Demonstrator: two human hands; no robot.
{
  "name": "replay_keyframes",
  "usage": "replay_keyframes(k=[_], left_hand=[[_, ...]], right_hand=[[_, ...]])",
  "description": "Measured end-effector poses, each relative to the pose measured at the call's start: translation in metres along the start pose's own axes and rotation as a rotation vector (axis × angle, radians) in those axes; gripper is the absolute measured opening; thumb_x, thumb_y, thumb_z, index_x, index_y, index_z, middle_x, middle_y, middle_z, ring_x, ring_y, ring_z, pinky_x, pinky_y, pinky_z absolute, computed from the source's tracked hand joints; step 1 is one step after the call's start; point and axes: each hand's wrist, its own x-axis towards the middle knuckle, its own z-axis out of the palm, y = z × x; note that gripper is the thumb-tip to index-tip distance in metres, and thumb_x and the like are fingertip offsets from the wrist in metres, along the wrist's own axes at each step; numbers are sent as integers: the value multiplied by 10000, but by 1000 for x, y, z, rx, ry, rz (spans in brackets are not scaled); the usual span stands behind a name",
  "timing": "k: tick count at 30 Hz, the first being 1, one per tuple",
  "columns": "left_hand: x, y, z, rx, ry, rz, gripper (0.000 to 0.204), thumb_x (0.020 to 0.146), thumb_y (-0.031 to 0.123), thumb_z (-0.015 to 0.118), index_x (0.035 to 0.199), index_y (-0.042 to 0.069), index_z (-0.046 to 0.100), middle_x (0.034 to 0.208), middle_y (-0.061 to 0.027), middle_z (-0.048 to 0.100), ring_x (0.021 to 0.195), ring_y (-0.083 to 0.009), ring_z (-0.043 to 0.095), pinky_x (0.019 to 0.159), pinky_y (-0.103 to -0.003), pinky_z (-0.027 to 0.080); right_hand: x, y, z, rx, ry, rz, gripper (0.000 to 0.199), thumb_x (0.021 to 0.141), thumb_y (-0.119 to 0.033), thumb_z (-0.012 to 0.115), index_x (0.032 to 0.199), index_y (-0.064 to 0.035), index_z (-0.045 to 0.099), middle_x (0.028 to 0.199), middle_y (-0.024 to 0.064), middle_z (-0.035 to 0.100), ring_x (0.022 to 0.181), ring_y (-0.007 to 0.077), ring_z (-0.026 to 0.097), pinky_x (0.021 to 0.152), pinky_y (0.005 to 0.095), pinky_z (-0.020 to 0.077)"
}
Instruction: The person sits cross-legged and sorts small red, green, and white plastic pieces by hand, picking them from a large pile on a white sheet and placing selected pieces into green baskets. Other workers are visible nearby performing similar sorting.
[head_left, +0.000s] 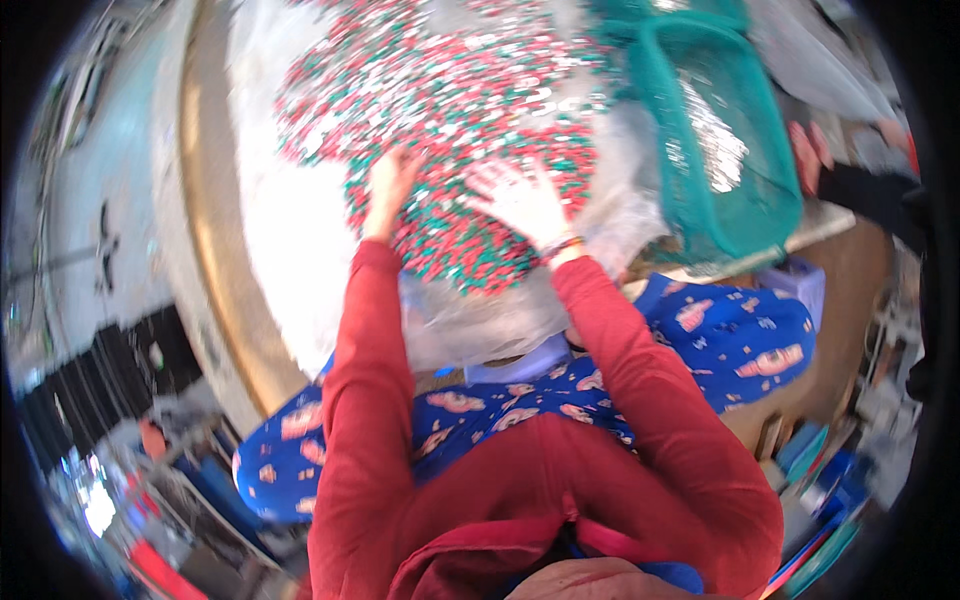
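Note:
A wide spread of small red, green and white pieces (pixel 440 110) lies in front of me on a whitish plastic sheet (pixel 290 220). The pieces are blurred, so their exact kind cannot be made out. My left hand (pixel 392 188) is at the left edge of the nearer part of the spread, its fingers curled in; whatever they hold, if anything, is hidden. To its right, my right hand (pixel 525 205) lies palm down over the pieces with fingers spread, a dark band at the wrist.
A green basket (pixel 772 190) with shiny silvery contents stands at the right. Beyond it another person's dark sleeve (pixel 865 200) and hand reach in. My legs in blue patterned trousers (pixel 745 340) border the sheet's near side. A lilac plastic container (pixel 800 285) sits behind my right knee.

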Motion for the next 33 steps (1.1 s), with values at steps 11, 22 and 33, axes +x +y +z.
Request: replay_keyframes(k=[11,22,33], left_hand=[[-29,184,-9,-120,-217,635,205,762,111,624,960,57,614,1028,-147,551,985,-291,544,848,-369,440],[3,64,-29,-127,91,37,319,768,222,630,1031,42,615,915,-129,639,797,-236,629,725,-331,486],[39,-7,28,43,-63,-274,841,545,115,785,1291,45,403,1164,-175,551,1026,-282,561,878,-355,457]], right_hand=[[1,-20,9,-72,81,-310,244,871,-222,513,1004,-19,531,967,101,594,823,201,604,703,382,521],[-143,-224,150,-951,520,-1298,616,750,-239,614,1251,-24,327,1281,212,350,1157,352,381,980,489,330],[23,-102,48,-2211,249,-776,642,730,-37,576,1332,-104,361,1022,118,588,837,170,585,716,289,484]])
